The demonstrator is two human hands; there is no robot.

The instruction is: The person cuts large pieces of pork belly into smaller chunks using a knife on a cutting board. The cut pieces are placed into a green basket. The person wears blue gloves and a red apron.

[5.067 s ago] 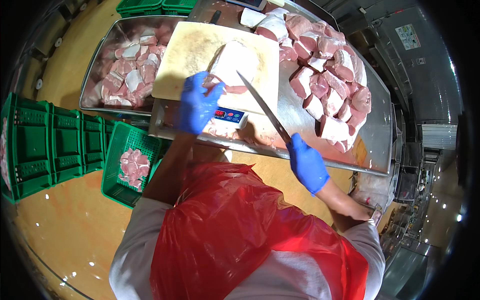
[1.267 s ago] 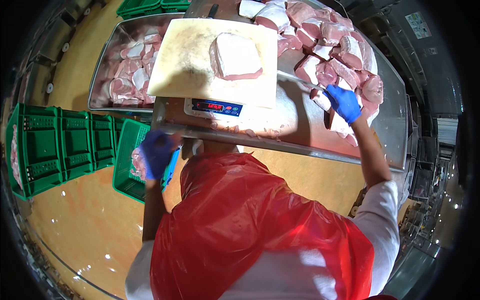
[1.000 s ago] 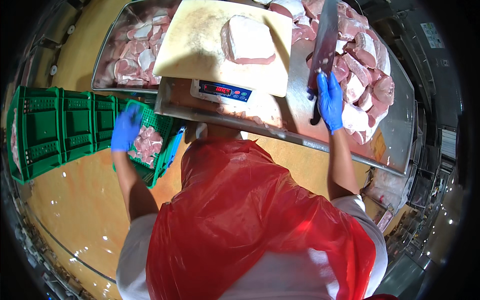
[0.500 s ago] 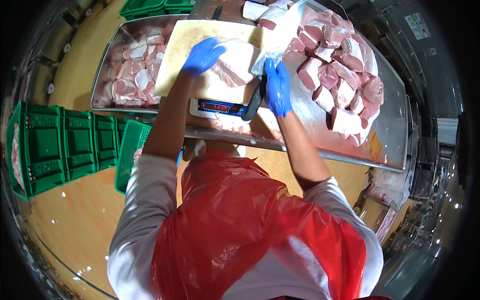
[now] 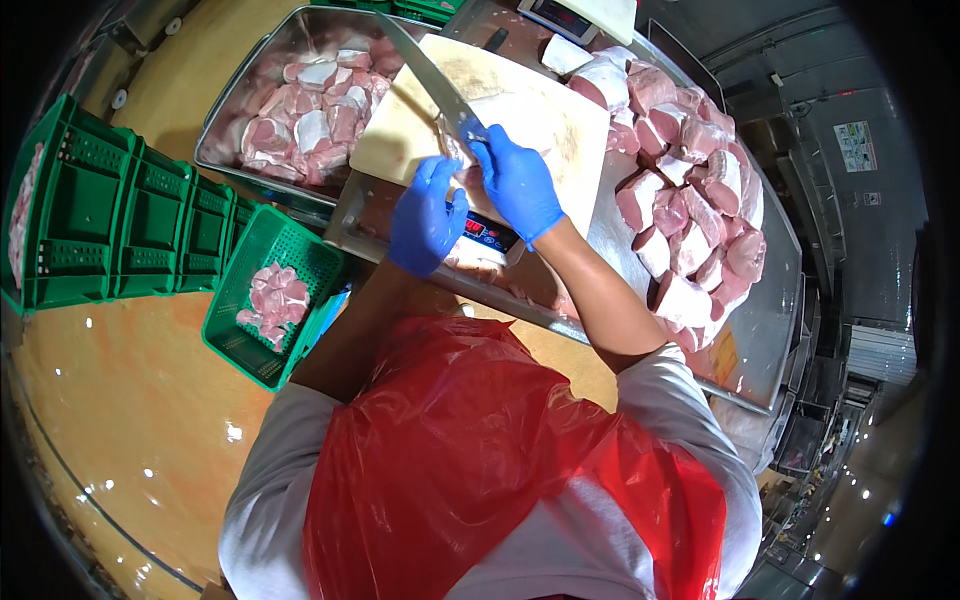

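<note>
A pale, fat-covered piece of meat (image 5: 515, 112) lies on the cream cutting board (image 5: 395, 135), its pink side facing left. My right hand (image 5: 518, 187), in a blue glove, is closed around the handle of a long knife (image 5: 432, 78). The handle is mostly hidden by my fingers. Its broad blade slants up and left over the board, crossing the left end of the meat. My blue-gloved left hand (image 5: 428, 218) sits at the board's near edge, fingers curled at the near left end of the meat; their exact grip is partly hidden.
A digital scale (image 5: 490, 232) shows at the board's near edge. Many cut meat pieces (image 5: 690, 190) are heaped on the steel table (image 5: 765, 290) at right. A metal tub (image 5: 222, 160) of meat stands left, beside green crates (image 5: 150, 265) and a green basket (image 5: 235, 335) with small pieces.
The knife has swung from pointing up-right to up-left, over the meat. My left hand has come off the meat's top to its near left end. The view has shifted, revealing more of the green basket.
</note>
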